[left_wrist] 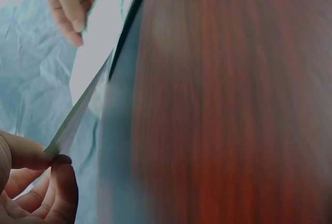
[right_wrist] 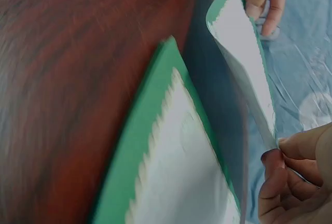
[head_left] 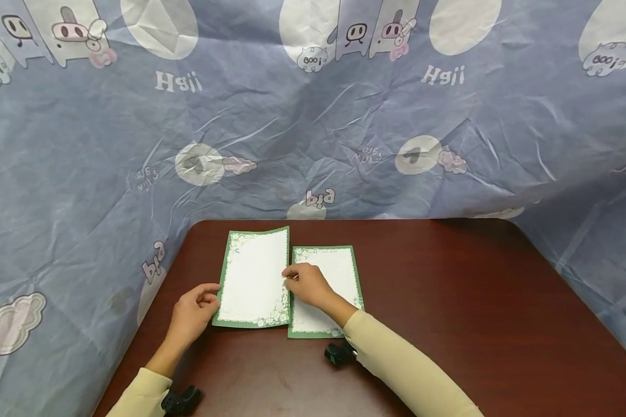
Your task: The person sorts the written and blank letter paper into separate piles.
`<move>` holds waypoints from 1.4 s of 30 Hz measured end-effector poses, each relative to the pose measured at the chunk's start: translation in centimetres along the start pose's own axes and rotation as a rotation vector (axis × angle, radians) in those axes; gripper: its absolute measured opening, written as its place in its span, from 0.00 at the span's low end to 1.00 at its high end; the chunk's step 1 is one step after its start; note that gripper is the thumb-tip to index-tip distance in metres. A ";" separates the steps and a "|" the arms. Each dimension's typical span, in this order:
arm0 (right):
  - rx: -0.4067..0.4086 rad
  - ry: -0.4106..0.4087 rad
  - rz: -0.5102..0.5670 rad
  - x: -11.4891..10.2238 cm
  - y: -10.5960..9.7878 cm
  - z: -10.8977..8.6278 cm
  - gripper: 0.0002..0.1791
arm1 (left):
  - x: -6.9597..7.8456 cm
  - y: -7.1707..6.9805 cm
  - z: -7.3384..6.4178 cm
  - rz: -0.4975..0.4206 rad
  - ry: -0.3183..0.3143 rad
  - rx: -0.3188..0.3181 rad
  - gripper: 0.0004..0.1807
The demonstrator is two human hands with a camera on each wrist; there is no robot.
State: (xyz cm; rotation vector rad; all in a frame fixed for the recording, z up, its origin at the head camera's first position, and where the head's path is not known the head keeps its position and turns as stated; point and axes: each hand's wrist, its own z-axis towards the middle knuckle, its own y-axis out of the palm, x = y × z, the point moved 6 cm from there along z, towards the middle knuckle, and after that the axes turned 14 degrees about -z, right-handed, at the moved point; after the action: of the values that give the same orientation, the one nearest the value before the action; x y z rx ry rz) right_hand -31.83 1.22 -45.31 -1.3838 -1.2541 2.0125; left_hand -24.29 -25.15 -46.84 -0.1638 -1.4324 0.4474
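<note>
A sheet of paper (head_left: pixel 255 278) with a green border and floral corners is held up between both hands, above the table. My left hand (head_left: pixel 192 313) pinches its left edge between thumb and fingers, as the left wrist view shows at the paper's edge (left_wrist: pixel 78 110). My right hand (head_left: pixel 309 284) pinches the right edge; the right wrist view shows the sheet (right_wrist: pixel 244 53) bowed between the two hands. Under my right forearm lies a second green-bordered paper (head_left: pixel 313 318), partly covered by the hand; its green corner (right_wrist: pixel 168 53) shows close up in the right wrist view.
The dark red-brown wooden table (head_left: pixel 448 313) extends to the right of the papers. Behind it and at its sides hangs a creased blue cloth (head_left: pixel 271 116) with cartoon prints. Black wrist devices (head_left: pixel 182 399) sit on both forearms.
</note>
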 end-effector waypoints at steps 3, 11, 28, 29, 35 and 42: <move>-0.038 -0.005 -0.021 -0.7 1.3 0.4 0.12 | -0.6 -1.0 -0.3 0.024 -0.024 -0.003 0.16; -0.087 -0.009 -0.105 -1.7 3.7 0.5 0.11 | -2.0 -2.3 -0.5 0.087 -0.040 0.005 0.16; -0.027 0.006 -0.153 -0.8 0.4 -0.8 0.11 | 0.6 -1.2 0.6 0.000 -0.024 -0.083 0.17; -0.010 0.027 -0.151 -0.2 -0.3 -1.1 0.12 | 1.0 -0.5 0.9 -0.052 -0.027 -0.116 0.18; 0.055 0.177 -0.131 4.7 -3.6 -3.1 0.16 | 2.9 4.6 1.8 -0.272 -0.069 -0.334 0.26; 0.113 0.329 -0.104 9.1 -6.3 -5.7 0.20 | 4.7 9.7 2.0 -0.340 -0.101 -0.521 0.33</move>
State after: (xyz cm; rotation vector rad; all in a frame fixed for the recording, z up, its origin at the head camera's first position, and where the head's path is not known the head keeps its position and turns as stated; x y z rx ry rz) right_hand -31.71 13.69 -45.51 -1.4886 -1.0281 1.6750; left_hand -27.83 -14.84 -45.80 -0.3113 -1.6162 -0.2058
